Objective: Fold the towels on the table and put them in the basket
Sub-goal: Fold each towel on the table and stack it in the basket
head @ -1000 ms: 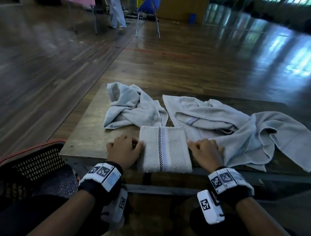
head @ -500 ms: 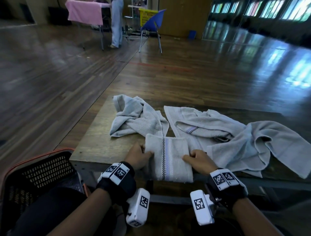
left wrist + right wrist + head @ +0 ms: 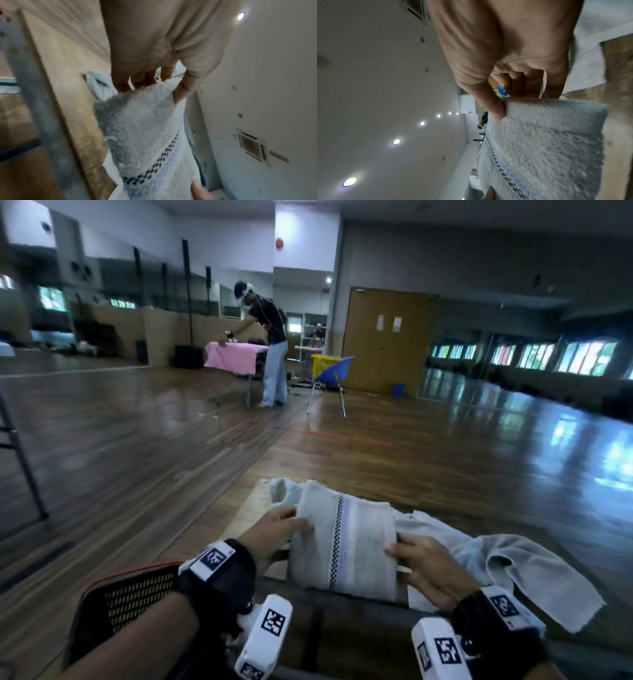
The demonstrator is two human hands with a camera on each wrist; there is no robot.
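I've both hands pinching the folded towel at its ends; basket sits near-left, probably nearer my left hand than my right hand.

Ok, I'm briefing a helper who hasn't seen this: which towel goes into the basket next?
On the wooden table right in front of the person, it is the folded grey terry towel between the left hand and right hand. Unlike the crumpled grey towels around it, it is a neat rectangle showing a black checkered stripe.

folded grey towel, checkered stripe, apparently lifted
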